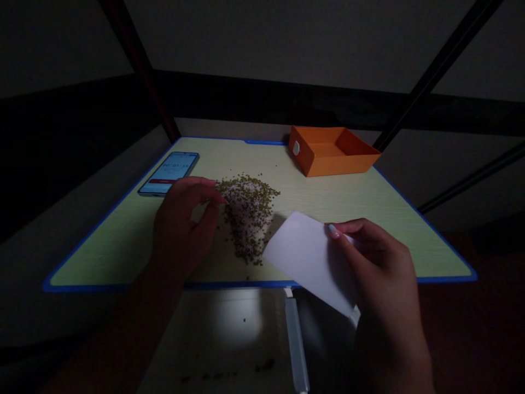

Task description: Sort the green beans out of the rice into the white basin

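A pile of small green beans mixed with white grains lies on the pale tabletop. At its left edge is my left hand, with loosely curved fingers apart and nothing visible in them. My right hand pinches a white piece of paper between thumb and fingers, the thumb on top. The paper slants over the front edge of the table, its left corner close to the pile's lower right side. Part of its right end is hidden behind my right hand.
A phone with a lit timer screen lies at the left, just beyond my left hand. An orange open box stands at the back right. Blue trim edges the table. Stray beans lie around the pile.
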`<state>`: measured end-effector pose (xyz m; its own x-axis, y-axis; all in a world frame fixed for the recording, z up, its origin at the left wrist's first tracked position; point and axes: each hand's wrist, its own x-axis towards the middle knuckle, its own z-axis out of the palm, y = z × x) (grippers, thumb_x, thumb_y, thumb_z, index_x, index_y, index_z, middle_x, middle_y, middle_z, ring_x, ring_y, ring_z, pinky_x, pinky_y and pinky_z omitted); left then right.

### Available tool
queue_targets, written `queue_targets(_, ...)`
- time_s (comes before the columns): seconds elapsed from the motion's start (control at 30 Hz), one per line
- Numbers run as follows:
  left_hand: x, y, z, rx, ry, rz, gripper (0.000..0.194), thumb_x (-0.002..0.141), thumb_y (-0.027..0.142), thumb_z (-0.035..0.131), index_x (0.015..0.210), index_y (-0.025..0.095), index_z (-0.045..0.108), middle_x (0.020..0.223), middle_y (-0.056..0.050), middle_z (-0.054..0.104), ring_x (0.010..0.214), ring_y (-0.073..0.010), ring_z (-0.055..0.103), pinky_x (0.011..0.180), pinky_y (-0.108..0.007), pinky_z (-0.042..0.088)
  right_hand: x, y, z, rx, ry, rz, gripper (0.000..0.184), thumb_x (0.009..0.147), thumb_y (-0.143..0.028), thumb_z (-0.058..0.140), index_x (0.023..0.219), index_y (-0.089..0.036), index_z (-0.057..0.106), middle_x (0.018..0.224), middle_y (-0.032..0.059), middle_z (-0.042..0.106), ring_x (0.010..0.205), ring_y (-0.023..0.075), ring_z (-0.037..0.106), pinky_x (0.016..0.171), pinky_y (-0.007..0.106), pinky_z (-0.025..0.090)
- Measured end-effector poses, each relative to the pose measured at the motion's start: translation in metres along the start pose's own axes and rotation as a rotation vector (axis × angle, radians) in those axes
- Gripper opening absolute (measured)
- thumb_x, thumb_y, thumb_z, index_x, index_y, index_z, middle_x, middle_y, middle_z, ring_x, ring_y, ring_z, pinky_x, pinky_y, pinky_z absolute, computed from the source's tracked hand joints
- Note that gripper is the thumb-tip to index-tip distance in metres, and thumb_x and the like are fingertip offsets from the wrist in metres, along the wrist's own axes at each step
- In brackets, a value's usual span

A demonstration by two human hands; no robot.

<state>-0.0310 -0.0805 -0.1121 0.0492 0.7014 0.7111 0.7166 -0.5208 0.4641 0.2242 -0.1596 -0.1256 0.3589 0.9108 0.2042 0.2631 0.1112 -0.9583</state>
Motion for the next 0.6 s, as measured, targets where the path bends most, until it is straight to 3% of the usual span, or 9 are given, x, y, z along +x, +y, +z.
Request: queue_targets(0.6,0.0001,-0.0022,-0.0018,-0.035,-0.027,-0.008,0.016,0.087,0.018,0.055,0.08,0.03,0.062,0.106,-0.001,0.064,0.107,-0.0189,0.062,0.097,-0.042,0.051,-0.0003,0.0041,-0.0007,0.015,-0.049,0.002,0.013,0.087,-0.035,0.071,0.084,-0.023,0.069,0.078,-0.0001,0.069,0.063,0.012,0.06,0.057,0.026,0.044)
